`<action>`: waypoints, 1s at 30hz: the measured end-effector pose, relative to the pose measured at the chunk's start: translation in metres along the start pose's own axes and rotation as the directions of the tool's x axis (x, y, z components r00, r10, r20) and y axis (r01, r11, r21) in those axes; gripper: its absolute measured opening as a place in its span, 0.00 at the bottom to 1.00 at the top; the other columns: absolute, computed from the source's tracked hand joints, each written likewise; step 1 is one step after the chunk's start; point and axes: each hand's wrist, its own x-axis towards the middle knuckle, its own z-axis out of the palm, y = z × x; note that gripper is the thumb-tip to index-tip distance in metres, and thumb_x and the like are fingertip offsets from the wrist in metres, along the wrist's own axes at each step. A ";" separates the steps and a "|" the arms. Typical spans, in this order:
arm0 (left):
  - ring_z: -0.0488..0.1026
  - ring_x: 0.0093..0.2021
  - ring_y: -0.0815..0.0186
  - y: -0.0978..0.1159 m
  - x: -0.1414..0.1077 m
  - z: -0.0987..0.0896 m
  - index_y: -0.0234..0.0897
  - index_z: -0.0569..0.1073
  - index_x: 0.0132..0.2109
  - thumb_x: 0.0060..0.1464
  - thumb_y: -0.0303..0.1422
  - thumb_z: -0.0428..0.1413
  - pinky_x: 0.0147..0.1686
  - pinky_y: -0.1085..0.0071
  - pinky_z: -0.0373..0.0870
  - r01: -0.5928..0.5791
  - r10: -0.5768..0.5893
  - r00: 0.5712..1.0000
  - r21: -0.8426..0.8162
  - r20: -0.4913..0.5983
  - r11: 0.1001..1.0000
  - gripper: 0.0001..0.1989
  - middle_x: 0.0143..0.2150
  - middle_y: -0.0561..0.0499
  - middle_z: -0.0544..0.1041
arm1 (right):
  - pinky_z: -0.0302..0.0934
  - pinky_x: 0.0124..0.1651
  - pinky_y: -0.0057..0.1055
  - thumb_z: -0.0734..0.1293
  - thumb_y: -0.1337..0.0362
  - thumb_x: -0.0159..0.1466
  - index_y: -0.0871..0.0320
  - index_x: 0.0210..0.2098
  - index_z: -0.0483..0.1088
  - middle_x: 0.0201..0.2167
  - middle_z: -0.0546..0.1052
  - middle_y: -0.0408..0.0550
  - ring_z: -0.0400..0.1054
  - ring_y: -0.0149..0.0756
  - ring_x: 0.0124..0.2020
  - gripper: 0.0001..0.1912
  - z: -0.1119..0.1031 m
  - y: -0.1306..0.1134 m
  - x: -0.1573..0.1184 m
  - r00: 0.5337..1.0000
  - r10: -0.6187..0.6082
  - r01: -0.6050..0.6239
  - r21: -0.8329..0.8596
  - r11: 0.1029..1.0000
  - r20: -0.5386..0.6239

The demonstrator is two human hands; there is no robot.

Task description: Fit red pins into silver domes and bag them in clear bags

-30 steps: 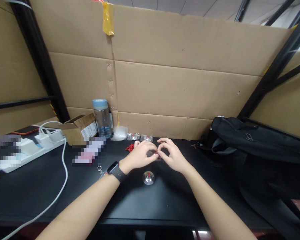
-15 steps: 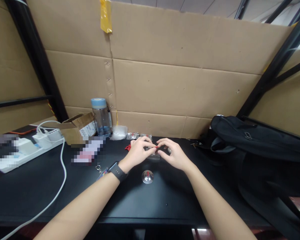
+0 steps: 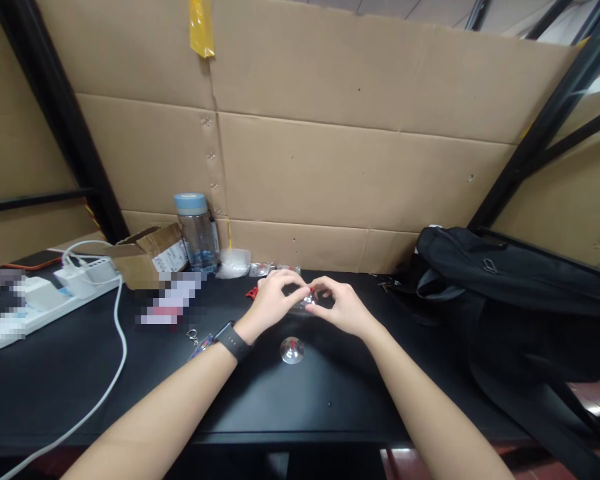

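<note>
Both of my hands meet over the middle of the dark table, fingers curved inward. My left hand (image 3: 276, 297), with a black watch on its wrist, pinches at the edge of a small clear, shiny piece with a red part (image 3: 309, 299). From the other side, the thumb and fingers of my right hand (image 3: 344, 305) close on that same piece. Fingers cover much of it, so its exact kind is hidden. Nearer to me lies a clear domed disc with a red centre (image 3: 292, 351), like a suction cup. Red pieces (image 3: 252, 292) lie just beyond my left hand.
Small clear packets (image 3: 261, 269), a crumpled plastic bag (image 3: 233, 263), a blue-lidded bottle (image 3: 196, 233) and an open cardboard box (image 3: 150, 257) line the back left. A power strip (image 3: 45, 303) with a white cable stands left. A black backpack (image 3: 525, 287) fills the right side.
My fingertips have shifted slightly around the small piece, and more of its clear, shiny part shows between my hands. The whole view has moved a little; the domed disc stays on the table.
</note>
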 end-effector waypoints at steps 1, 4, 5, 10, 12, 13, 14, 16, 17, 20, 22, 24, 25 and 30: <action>0.75 0.46 0.61 0.000 0.000 -0.002 0.41 0.80 0.39 0.62 0.41 0.55 0.49 0.64 0.67 -0.008 0.008 1.000 0.020 0.015 1.000 0.12 0.42 0.50 0.81 | 0.66 0.46 0.32 0.73 0.59 0.59 0.52 0.46 0.73 0.42 0.80 0.45 0.74 0.36 0.40 0.16 -0.003 0.000 0.000 1.000 0.001 -0.001 -0.020 1.000 0.000; 0.76 0.36 0.64 -0.007 0.000 -0.009 0.39 0.79 0.39 0.66 0.39 0.49 0.42 0.69 0.67 -0.148 0.116 0.961 0.112 0.252 0.983 0.15 0.35 0.50 0.80 | 0.63 0.41 0.30 0.73 0.59 0.60 0.53 0.44 0.74 0.37 0.80 0.44 0.73 0.34 0.37 0.14 -0.016 0.003 -0.001 0.999 0.039 -0.038 -0.072 0.997 0.018; 0.76 0.36 0.64 -0.010 -0.001 -0.009 0.39 0.79 0.39 0.66 0.37 0.50 0.42 0.69 0.67 -0.228 0.166 0.918 0.136 0.361 0.964 0.14 0.36 0.50 0.80 | 0.63 0.39 0.29 0.73 0.58 0.59 0.54 0.43 0.74 0.36 0.80 0.43 0.72 0.33 0.35 0.13 -0.021 0.005 -0.002 0.998 0.059 -0.056 -0.081 0.995 0.036; 0.75 0.52 0.60 -0.029 -0.008 0.005 0.41 0.76 0.48 0.64 0.31 0.49 0.51 0.66 0.68 -0.363 0.196 0.825 0.231 0.529 0.903 0.12 0.51 0.47 0.78 | 0.61 0.36 0.27 0.74 0.57 0.56 0.55 0.40 0.75 0.32 0.79 0.42 0.70 0.32 0.31 0.14 -0.038 0.010 -0.004 0.965 0.131 -0.112 -0.093 0.989 0.229; 0.75 0.53 0.60 -0.035 -0.009 0.012 0.41 0.73 0.54 0.65 0.30 0.47 0.52 0.65 0.68 -0.314 0.146 0.832 0.237 0.536 0.919 0.14 0.53 0.47 0.77 | 0.61 0.36 0.27 0.74 0.58 0.56 0.55 0.39 0.75 0.32 0.79 0.42 0.70 0.32 0.31 0.14 -0.040 0.010 -0.005 0.946 0.139 -0.115 -0.097 0.989 0.292; 0.75 0.53 0.60 -0.038 -0.009 0.016 0.41 0.71 0.56 0.65 0.29 0.46 0.52 0.65 0.68 -0.293 0.128 0.836 0.237 0.533 0.926 0.16 0.54 0.46 0.77 | 0.62 0.36 0.27 0.74 0.58 0.56 0.55 0.39 0.75 0.31 0.79 0.42 0.71 0.32 0.32 0.13 -0.040 0.011 -0.005 0.940 0.142 -0.116 -0.099 0.988 0.310; 0.74 0.54 0.60 -0.040 -0.009 0.019 0.41 0.69 0.58 0.65 0.28 0.45 0.53 0.65 0.68 -0.281 0.120 0.844 0.240 0.523 0.929 0.18 0.56 0.46 0.76 | 0.62 0.36 0.27 0.74 0.58 0.56 0.55 0.39 0.75 0.31 0.79 0.42 0.71 0.33 0.32 0.13 -0.039 0.011 -0.005 0.937 0.145 -0.118 -0.103 0.988 0.319; 0.72 0.57 0.59 -0.043 -0.009 0.023 0.42 0.67 0.61 0.64 0.25 0.44 0.55 0.64 0.67 -0.284 0.130 0.861 0.253 0.492 0.925 0.21 0.61 0.45 0.72 | 0.62 0.36 0.27 0.74 0.58 0.56 0.55 0.39 0.75 0.30 0.78 0.41 0.71 0.33 0.32 0.13 -0.037 0.011 -0.005 0.934 0.150 -0.121 -0.108 0.987 0.323; 0.71 0.58 0.59 -0.044 -0.009 0.024 0.42 0.66 0.62 0.63 0.24 0.44 0.56 0.63 0.66 -0.291 0.136 0.865 0.262 0.484 0.920 0.22 0.62 0.45 0.72 | 0.61 0.36 0.27 0.74 0.58 0.56 0.55 0.39 0.75 0.30 0.78 0.41 0.71 0.33 0.32 0.13 -0.036 0.012 -0.005 0.934 0.152 -0.122 -0.110 0.986 0.322; 0.70 0.57 0.55 -0.044 -0.010 0.026 0.42 0.65 0.62 0.62 0.25 0.46 0.55 0.59 0.66 -0.296 0.113 0.871 0.327 0.478 0.897 0.23 0.58 0.43 0.74 | 0.61 0.35 0.27 0.73 0.57 0.56 0.55 0.39 0.75 0.30 0.78 0.42 0.71 0.33 0.32 0.13 -0.034 0.013 -0.005 0.939 0.156 -0.122 -0.127 0.984 0.306; 0.69 0.57 0.52 -0.042 -0.010 0.027 0.42 0.66 0.61 0.62 0.29 0.48 0.55 0.55 0.64 -0.291 0.091 0.881 0.380 0.464 0.878 0.20 0.56 0.42 0.75 | 0.60 0.35 0.27 0.73 0.57 0.56 0.55 0.38 0.75 0.30 0.78 0.42 0.71 0.32 0.31 0.12 -0.033 0.015 -0.004 0.943 0.162 -0.125 -0.140 0.982 0.290; 0.69 0.57 0.52 -0.041 -0.009 0.026 0.43 0.68 0.58 0.63 0.31 0.49 0.55 0.55 0.62 -0.292 0.090 0.881 0.384 0.465 0.876 0.17 0.55 0.42 0.75 | 0.60 0.36 0.27 0.73 0.57 0.57 0.55 0.38 0.75 0.30 0.78 0.42 0.71 0.32 0.31 0.12 -0.032 0.017 -0.004 0.949 0.169 -0.129 -0.162 0.978 0.267; 0.70 0.56 0.54 -0.041 -0.009 0.025 0.43 0.69 0.57 0.63 0.31 0.48 0.54 0.56 0.62 -0.298 0.097 0.872 0.362 0.480 0.883 0.16 0.55 0.43 0.76 | 0.60 0.36 0.27 0.73 0.57 0.57 0.55 0.38 0.75 0.30 0.78 0.42 0.71 0.33 0.31 0.12 -0.031 0.018 -0.004 0.952 0.173 -0.130 -0.178 0.975 0.251; 0.70 0.59 0.60 -0.045 -0.008 0.024 0.52 0.71 0.55 0.64 0.27 0.46 0.57 0.58 0.58 -0.347 0.153 0.816 0.262 0.557 0.901 0.18 0.62 0.52 0.72 | 0.60 0.36 0.28 0.72 0.56 0.57 0.56 0.38 0.77 0.31 0.80 0.45 0.73 0.35 0.32 0.12 -0.026 0.027 -0.003 0.950 0.212 -0.149 -0.267 0.952 0.228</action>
